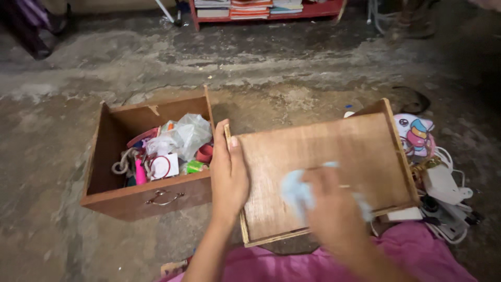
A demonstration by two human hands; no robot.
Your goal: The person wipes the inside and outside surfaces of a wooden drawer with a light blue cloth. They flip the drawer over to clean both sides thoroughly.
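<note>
left hand (228,175) grips near-left edge of the upturned wooden drawer (334,156), fingers together. right hand (329,209), blurred, clamped on a pale blue cloth (295,192) pressed to the drawer's base. judgement: brace firmly, wipe evenly. cluttered drawer (104,156) left.

Dim, warm indoor light; corners fall into shadow, and the right hand (334,209) is motion-blurred (edges slightly stretched).

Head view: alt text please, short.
A person's right hand presses a pale blue cloth on an overturned wooden drawer on a concrete floor; the left hand grips its edge. Beside it, an open drawer holds clutter.
</note>
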